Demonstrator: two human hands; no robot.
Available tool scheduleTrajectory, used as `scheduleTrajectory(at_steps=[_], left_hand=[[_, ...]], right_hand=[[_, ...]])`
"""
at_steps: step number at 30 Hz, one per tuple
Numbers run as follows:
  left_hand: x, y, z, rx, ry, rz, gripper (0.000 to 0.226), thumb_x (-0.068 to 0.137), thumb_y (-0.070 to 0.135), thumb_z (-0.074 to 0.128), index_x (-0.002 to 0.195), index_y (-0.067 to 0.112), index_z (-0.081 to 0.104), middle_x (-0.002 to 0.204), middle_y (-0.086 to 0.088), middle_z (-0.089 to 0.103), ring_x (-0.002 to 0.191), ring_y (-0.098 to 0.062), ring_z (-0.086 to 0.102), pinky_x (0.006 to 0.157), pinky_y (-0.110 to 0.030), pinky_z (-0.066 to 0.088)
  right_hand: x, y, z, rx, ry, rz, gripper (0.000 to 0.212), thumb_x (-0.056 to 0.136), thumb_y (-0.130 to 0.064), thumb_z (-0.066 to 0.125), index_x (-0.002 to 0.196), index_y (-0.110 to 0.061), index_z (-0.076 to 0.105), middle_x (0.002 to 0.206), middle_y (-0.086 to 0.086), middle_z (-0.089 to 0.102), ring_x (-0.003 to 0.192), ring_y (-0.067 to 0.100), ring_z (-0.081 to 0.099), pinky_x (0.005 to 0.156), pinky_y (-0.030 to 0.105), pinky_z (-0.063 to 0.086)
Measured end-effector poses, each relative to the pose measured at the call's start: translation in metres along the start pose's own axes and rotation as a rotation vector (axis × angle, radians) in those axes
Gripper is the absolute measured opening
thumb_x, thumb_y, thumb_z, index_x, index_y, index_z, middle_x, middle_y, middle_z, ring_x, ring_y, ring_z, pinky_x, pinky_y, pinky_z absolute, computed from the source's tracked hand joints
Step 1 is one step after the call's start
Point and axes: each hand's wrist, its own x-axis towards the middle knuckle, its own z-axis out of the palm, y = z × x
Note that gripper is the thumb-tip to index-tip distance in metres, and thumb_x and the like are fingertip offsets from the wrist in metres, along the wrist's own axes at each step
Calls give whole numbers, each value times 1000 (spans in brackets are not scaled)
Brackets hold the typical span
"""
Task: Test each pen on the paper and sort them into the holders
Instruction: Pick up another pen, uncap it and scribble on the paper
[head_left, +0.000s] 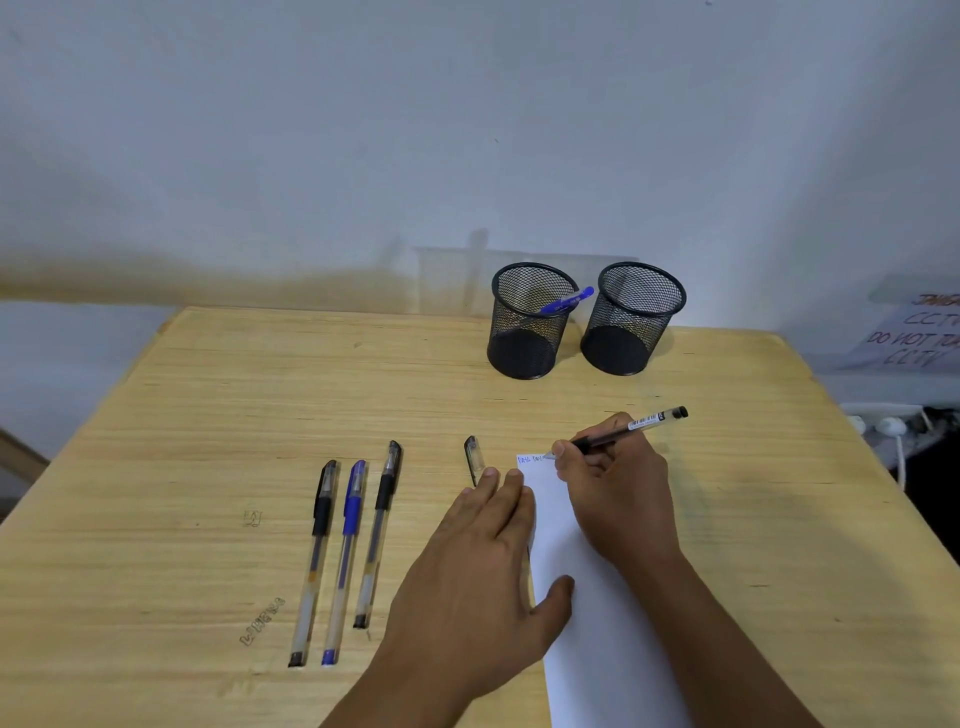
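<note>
Paper (576, 571), a long white strip, lies on the wooden table (208, 415) toward the near right, running from the near edge away toward the holders. Its far end carries a few small blue marks. The right hand (615, 499) grips an uncapped black pen (623, 428) between thumb and fingers, the tip touching the far end of the paper and the barrel slanting up to the right. The left hand (478, 577) lies flat with straight fingers, pressing the left edge of the paper; its thumb rests on the sheet.

Just beyond the left fingertips, a loose clear pen cap (474, 457) with a black clip lies on the table, left of the paper's far end.

To the left, 3 capped pens lie side by side, nearly parallel, caps pointing away: a black pen on the left (314, 561), a blue pen in the middle (345, 561), and another black pen on the right (379, 530) set slightly farther back.

At the far edge stand 2 black mesh holders, close together but apart. The left holder (527, 322) has 1 blue pen (566, 300) leaning inside, its capped end above the rim on the right. The right holder (634, 319) shows nothing inside.

A handwritten sign (919, 332) sits off the table at far right, only partly readable.
</note>
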Motion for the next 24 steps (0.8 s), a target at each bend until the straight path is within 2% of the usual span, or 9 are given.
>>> scheduleTrajectory(at_steps=[5,10,12,16,19,21,24], left_hand=[[-1,0,-1,-5,1,-1,83,85,63,38,153,15,30,162,0,26,151,-14,8,116,-24,-1],[-1,1,-3,-10,-4,6,84,86,63,36,155,17,23,164,3,19,152,-12,1,116,-22,-5],[0,0,-3,-9,4,3,84,86,64,35,155,17,23,164,3,19,152,-12,1,117,-23,-4],[-1,0,-3,-3,-13,3,84,86,64,33,156,19,19,165,4,15,152,-11,-2,117,-23,-6],[-1,0,-3,6,-23,4,84,87,64,33,157,19,16,165,5,11,152,-10,-5,117,-22,-9],[0,0,-3,7,-29,-4,84,88,64,33,157,20,14,165,6,8,151,-10,-6,117,-22,-9],[0,1,-3,16,-28,-13,85,87,65,31,157,20,14,166,5,8,152,-10,-5,120,-25,-5]], right_hand=[[-2,-3,0,-60,-18,-36,18,87,-18,71,78,-19,56,67,-9,70,66,4,70,66,22,55],[-2,-4,-1,-32,-8,-27,18,88,-17,70,78,-19,56,70,-4,72,67,8,71,66,21,55],[-3,-5,-1,-45,-15,-38,23,88,-16,70,75,-23,52,68,-5,71,66,7,70,63,18,52],[-2,-3,-2,-57,-8,-51,18,88,-17,70,78,-18,55,67,-6,71,64,3,69,59,12,49],[-2,-2,-1,-36,-4,-45,20,87,-17,70,76,-20,54,67,-6,70,64,1,68,60,13,48],[-1,-1,-1,6,17,-16,17,87,-18,70,78,-15,56,67,-5,71,62,2,68,58,12,47],[0,2,-2,71,56,30,16,87,-19,70,78,-14,57,65,-3,72,65,9,70,60,21,50]])
